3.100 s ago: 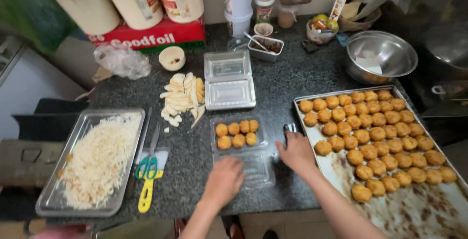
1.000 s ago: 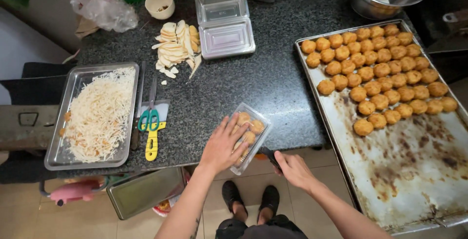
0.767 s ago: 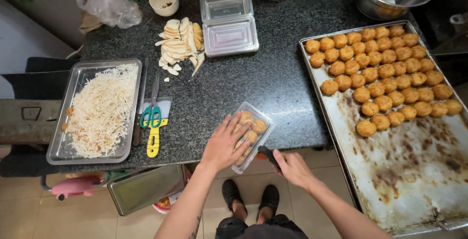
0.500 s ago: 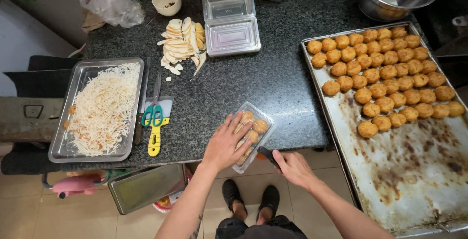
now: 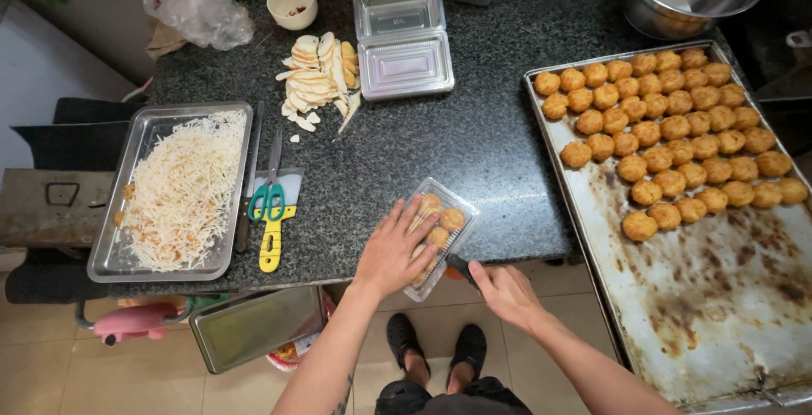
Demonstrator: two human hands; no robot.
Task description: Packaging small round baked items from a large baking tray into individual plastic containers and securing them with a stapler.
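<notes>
While two hands (image 5: 393, 250) press one clear box (image 5: 440, 233), one baking tray (image 5: 719, 296) beside.

Dark speckled granite counter (image 5: 474, 140), beige tiled floor (image 5: 51, 364) below, even light.

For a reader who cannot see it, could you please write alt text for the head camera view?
A person's left hand presses flat on a clear plastic box of fried balls at the edge of a dark stone counter, while the right hand holds a small dark tool beside it. A large baking tray of fried balls lies to the right.
</notes>
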